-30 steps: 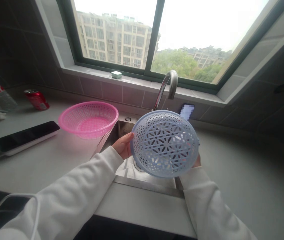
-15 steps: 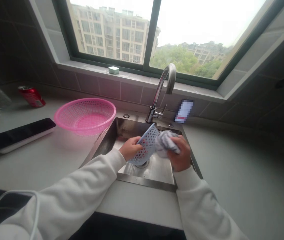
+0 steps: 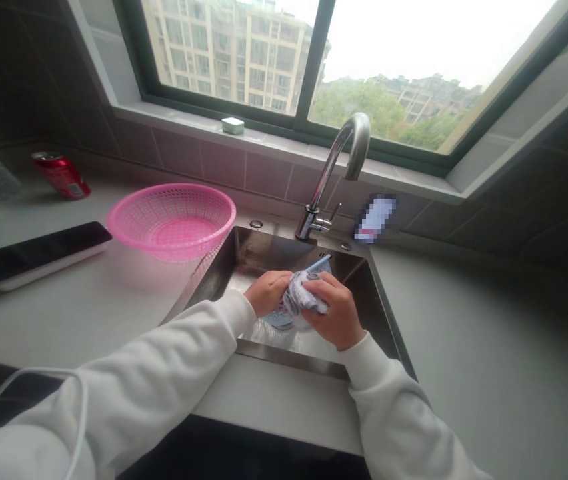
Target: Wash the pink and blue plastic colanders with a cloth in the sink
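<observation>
Over the steel sink (image 3: 369, 293) both my hands work close together. My left hand (image 3: 269, 292) grips the edge of a pale blue perforated basket (image 3: 280, 317), which stands on edge and is mostly hidden behind the hands. A grey-white cloth (image 3: 305, 296) is bunched in my right hand (image 3: 333, 312) and pressed against the basket's surface. Only the basket's top rim and a bit of its lower lattice show.
A pink basket (image 3: 171, 219) sits on the counter left of the sink. A black-and-white flat device (image 3: 39, 255) lies further left, with a red can (image 3: 61, 175) behind it. The curved tap (image 3: 337, 170) rises behind the sink. A small green block (image 3: 233, 125) rests on the windowsill.
The blue basket was held up flat toward me, then turned on edge and lowered into the sink. My right hand with the cloth has moved in against it.
</observation>
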The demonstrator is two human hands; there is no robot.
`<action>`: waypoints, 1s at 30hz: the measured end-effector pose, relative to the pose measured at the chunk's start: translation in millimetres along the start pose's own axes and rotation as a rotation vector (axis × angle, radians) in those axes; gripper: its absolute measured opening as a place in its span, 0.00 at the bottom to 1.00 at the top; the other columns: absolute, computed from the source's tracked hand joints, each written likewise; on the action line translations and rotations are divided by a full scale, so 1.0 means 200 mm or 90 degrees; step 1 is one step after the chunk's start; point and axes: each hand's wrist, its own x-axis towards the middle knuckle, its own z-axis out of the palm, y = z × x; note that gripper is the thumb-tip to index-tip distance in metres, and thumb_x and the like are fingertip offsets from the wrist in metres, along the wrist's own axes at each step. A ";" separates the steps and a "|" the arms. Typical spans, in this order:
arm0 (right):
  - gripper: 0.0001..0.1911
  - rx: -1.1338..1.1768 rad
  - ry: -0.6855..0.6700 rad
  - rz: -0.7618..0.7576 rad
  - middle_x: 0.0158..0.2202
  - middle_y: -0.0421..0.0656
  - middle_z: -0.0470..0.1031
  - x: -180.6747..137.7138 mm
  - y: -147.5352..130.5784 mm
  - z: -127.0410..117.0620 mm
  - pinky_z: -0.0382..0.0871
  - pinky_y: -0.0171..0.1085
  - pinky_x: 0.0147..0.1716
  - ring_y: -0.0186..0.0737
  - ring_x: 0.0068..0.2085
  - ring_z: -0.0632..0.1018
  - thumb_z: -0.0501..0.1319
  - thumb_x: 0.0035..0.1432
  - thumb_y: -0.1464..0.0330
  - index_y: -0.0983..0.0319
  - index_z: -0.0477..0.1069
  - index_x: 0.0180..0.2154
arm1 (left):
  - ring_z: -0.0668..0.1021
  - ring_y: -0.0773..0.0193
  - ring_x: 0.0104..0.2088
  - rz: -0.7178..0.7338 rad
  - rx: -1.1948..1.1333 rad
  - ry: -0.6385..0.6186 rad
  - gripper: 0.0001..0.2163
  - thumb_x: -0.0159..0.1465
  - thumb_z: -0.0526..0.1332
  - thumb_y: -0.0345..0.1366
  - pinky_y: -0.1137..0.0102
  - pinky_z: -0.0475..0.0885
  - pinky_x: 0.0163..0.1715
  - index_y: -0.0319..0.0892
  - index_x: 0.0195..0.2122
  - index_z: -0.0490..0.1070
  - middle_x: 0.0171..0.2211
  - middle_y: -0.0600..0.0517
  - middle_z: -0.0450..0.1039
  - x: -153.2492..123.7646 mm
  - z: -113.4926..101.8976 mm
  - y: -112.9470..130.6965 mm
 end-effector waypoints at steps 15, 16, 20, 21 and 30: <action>0.13 -0.053 0.046 -0.011 0.32 0.42 0.74 -0.01 0.04 -0.04 0.71 0.38 0.32 0.41 0.32 0.75 0.62 0.45 0.73 0.57 0.78 0.35 | 0.71 0.62 0.29 -0.010 0.035 -0.033 0.20 0.65 0.53 0.51 0.69 0.66 0.32 0.39 0.30 0.73 0.25 0.52 0.70 0.00 -0.04 -0.01; 0.13 -0.077 0.079 0.012 0.31 0.42 0.74 0.00 0.08 -0.06 0.71 0.39 0.32 0.41 0.32 0.75 0.61 0.45 0.74 0.58 0.78 0.35 | 0.72 0.61 0.30 -0.021 0.022 -0.039 0.20 0.64 0.54 0.51 0.69 0.67 0.32 0.39 0.33 0.74 0.27 0.52 0.72 -0.01 -0.05 -0.01; 0.11 -0.164 0.224 0.114 0.30 0.42 0.73 0.01 0.24 -0.15 0.71 0.42 0.35 0.43 0.32 0.75 0.60 0.46 0.73 0.58 0.77 0.33 | 0.75 0.59 0.31 -0.068 -0.026 -0.077 0.17 0.61 0.58 0.47 0.68 0.69 0.32 0.38 0.40 0.77 0.31 0.49 0.76 0.00 -0.09 -0.01; 0.11 -0.168 0.234 0.116 0.30 0.42 0.73 0.01 0.24 -0.15 0.71 0.42 0.35 0.43 0.32 0.75 0.60 0.47 0.73 0.58 0.77 0.33 | 0.75 0.59 0.31 -0.070 -0.021 -0.070 0.16 0.61 0.58 0.45 0.68 0.68 0.31 0.38 0.39 0.77 0.30 0.49 0.76 0.00 -0.09 -0.01; 0.15 -0.115 0.040 0.001 0.34 0.43 0.74 -0.02 0.08 0.01 0.71 0.37 0.32 0.40 0.33 0.75 0.61 0.46 0.73 0.57 0.78 0.38 | 0.67 0.65 0.24 -0.039 0.120 0.115 0.20 0.67 0.49 0.47 0.69 0.58 0.27 0.43 0.21 0.61 0.20 0.55 0.64 0.00 -0.02 -0.01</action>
